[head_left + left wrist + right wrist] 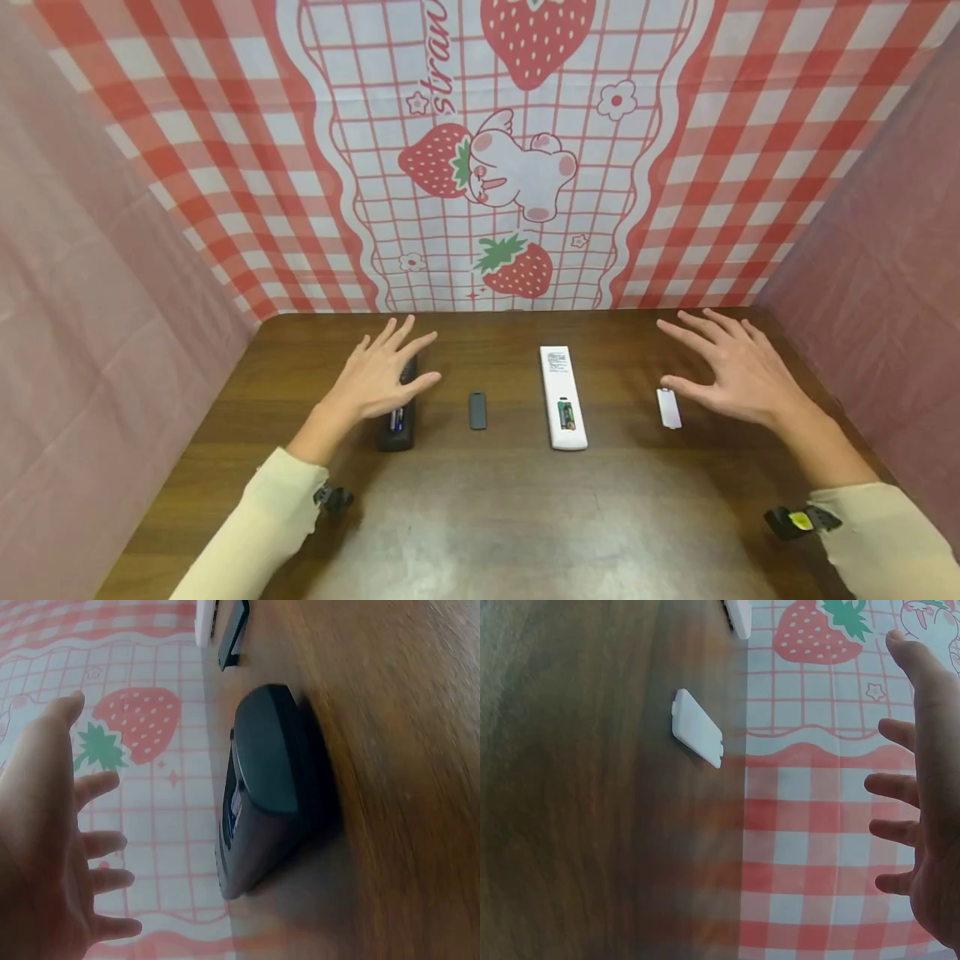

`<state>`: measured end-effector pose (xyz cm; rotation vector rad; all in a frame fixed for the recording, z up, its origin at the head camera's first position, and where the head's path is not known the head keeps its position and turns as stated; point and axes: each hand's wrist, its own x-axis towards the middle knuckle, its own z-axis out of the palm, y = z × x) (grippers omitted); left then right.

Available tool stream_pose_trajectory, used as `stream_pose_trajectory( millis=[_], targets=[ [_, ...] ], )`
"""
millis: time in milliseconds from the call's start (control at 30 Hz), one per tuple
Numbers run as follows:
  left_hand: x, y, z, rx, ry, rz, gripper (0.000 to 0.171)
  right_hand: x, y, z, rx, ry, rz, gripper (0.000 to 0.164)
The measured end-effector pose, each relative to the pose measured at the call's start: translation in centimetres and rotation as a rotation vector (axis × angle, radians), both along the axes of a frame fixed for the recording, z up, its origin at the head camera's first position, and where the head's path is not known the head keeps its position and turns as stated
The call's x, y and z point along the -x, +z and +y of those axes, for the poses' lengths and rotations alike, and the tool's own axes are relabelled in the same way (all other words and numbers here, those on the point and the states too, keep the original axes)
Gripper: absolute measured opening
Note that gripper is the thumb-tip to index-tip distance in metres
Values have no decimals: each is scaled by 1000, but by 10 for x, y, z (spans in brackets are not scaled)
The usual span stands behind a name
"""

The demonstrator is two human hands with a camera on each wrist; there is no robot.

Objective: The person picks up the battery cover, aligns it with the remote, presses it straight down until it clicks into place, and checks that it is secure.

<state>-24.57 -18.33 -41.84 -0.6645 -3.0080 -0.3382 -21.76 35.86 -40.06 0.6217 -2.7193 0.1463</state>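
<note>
table (pixel 480 517) of brown wood grain in the head view, with two remotes and two loose covers in a row. at the left end, black remote (pixel 407 427), bay side up, batteries (pixel 397 420) showing, partly hidden behind the left hand (pixel 378 375). to its right, dark cover (pixel 477 411), flat and apart from both remotes. farther along, white remote (pixel 558 387), also bay side up, with green batteries (pixel 566 414) inside and a printed label (pixel 557 363) toward the far end. at the right end, white cover (pixel 670 409), just beside the thumb of the right hand (pixel 731 367) as seen from above. both hands spread wide, holding nothing. pale sleeves (pixel 262 517) and dark wrist straps (pixel 333 498). behind, red-and-white checked cloth (pixel 742 142) with strawberry prints.

in the left wrist view, left hand with thumb and fingers stretched out, apart from the black remote on the table. beyond, dark cover and a sliver of the white remote.

in the right wrist view, right hand likewise splayed, apart from the white cover flat on the wood. at the top edge, one end of the white remote.
</note>
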Motion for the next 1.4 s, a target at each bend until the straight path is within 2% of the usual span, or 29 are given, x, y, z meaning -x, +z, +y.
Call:
stream_pose_trajectory(
  millis=[367,800,1067,1200,1400],
  targets=[
    [6,-1,22,-60,-7,-25,78,-3,-7,-6,-2,-3,9,88],
    [11,-2,38,-100,-17,-64,80,-12,-19,-9,19,-22,-12,85],
    [13,-5,51,-132,-39,-99,82,-14,-24,-11,33,-43,-67,84],
    [14,-8,56,-142,-49,-107,82,-15,-27,-14,74,-48,-67,81],
    [13,-10,62,-160,-56,-112,80,-17,-28,-17,135,-86,-138,79]
  ],
)
